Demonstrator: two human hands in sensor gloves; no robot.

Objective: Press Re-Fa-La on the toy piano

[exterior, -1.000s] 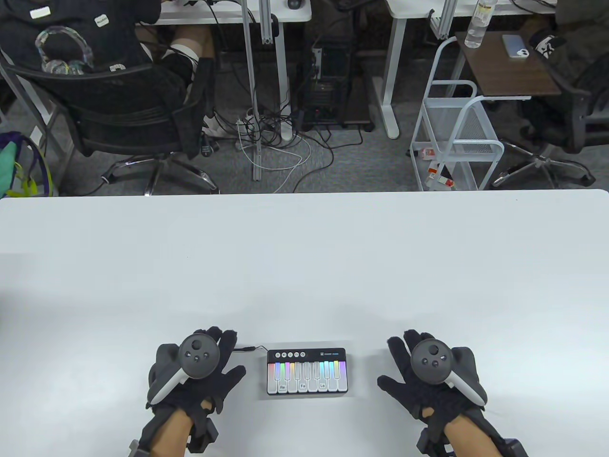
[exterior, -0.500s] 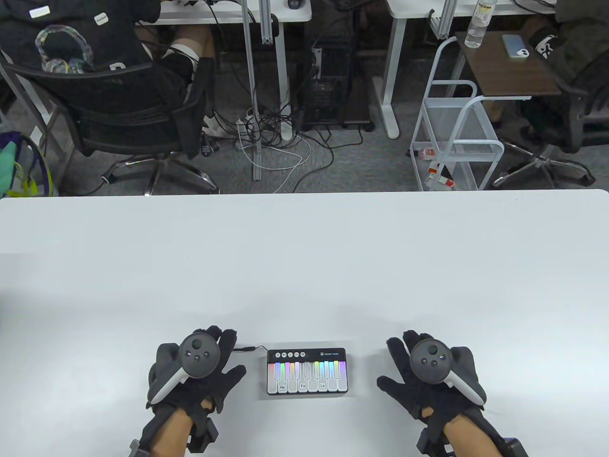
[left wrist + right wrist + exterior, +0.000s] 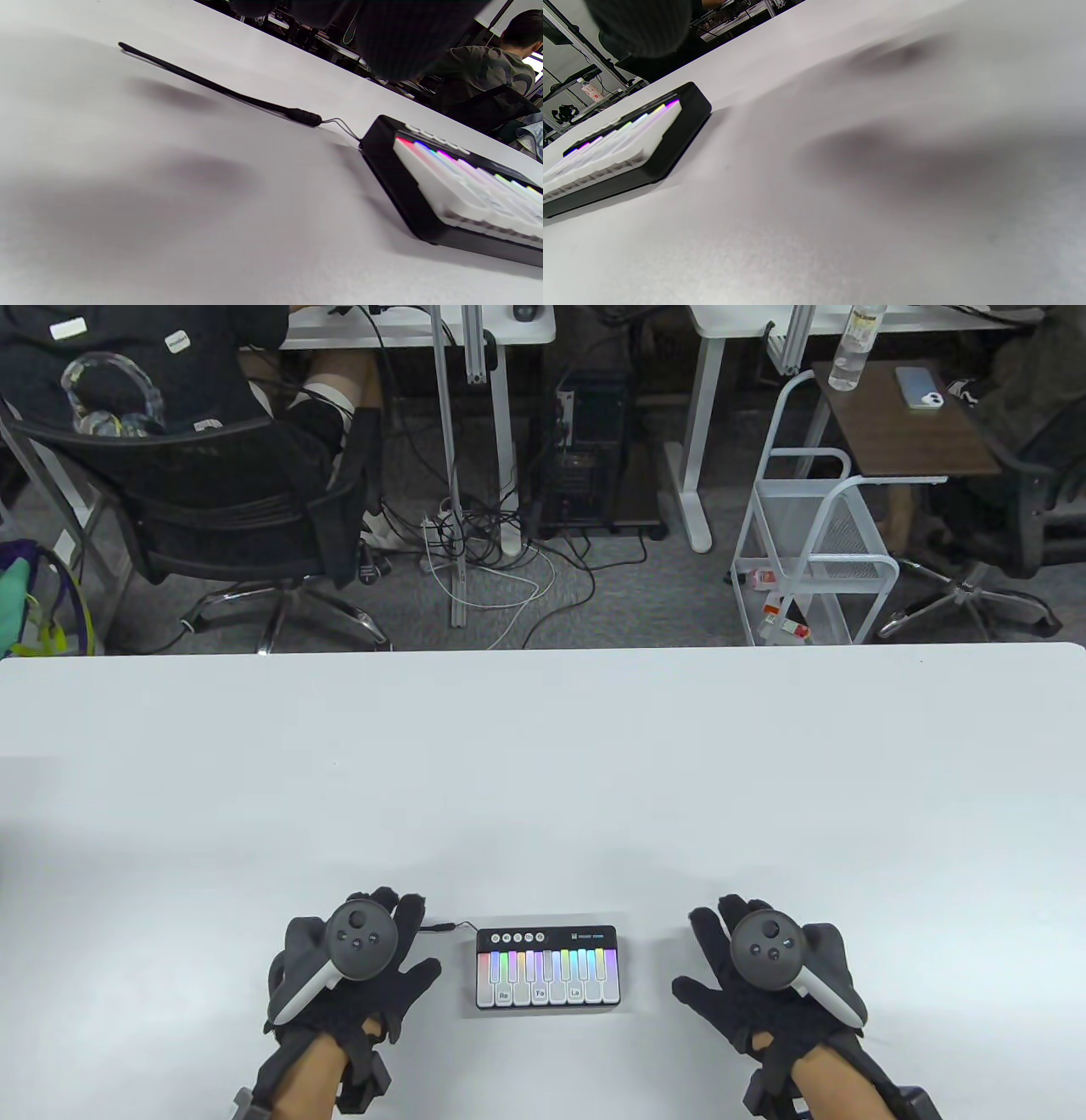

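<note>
A small black toy piano [image 3: 547, 969] with white keys lit in rainbow colours lies near the table's front edge. Three keys carry labels Re [image 3: 503, 996], Fa [image 3: 540, 993] and La [image 3: 575, 993]. My left hand [image 3: 361, 976] lies spread flat on the table just left of the piano, not touching it. My right hand [image 3: 755, 976] lies spread flat to the right of it, a little further off. Both hold nothing. The piano shows at the right of the left wrist view [image 3: 458, 190] and at the left of the right wrist view [image 3: 619, 148].
A thin black strap or cord [image 3: 437, 927] runs from the piano's back left corner toward my left fingers; it also shows in the left wrist view [image 3: 220, 90]. The white table [image 3: 543, 780] stretches beyond. Chairs, desks and a white cart stand past its far edge.
My left hand has shifted very slightly to the right. The right hand and the piano have not moved.
</note>
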